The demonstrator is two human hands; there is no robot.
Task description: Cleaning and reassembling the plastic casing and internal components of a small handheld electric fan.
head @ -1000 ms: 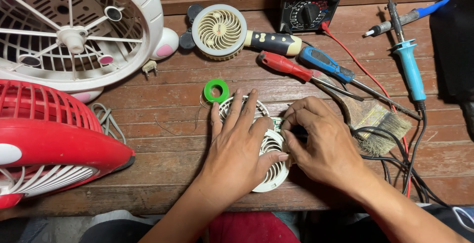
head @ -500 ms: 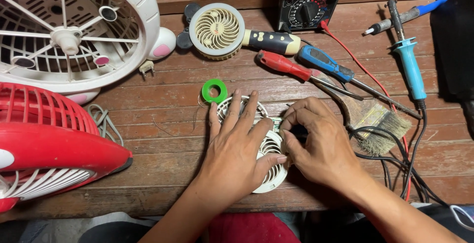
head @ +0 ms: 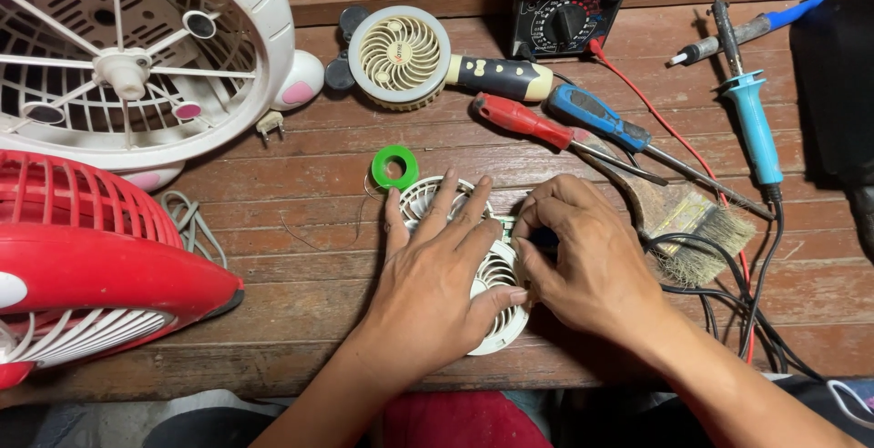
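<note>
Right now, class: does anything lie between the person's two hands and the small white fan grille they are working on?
Nothing visible does. The left hand lies flat on the small white fan grille, and the right hand touches its right edge, fingers curled there. The green tape ring and red screwdriver lie apart, farther back on the wooden table.

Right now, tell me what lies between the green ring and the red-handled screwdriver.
Head view: only bare wooden table lies between the green ring and the red-handled screwdriver.

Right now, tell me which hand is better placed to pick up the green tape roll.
Left. The left hand has fingertips just beside the green tape roll; the right hand lies farther off.
</note>
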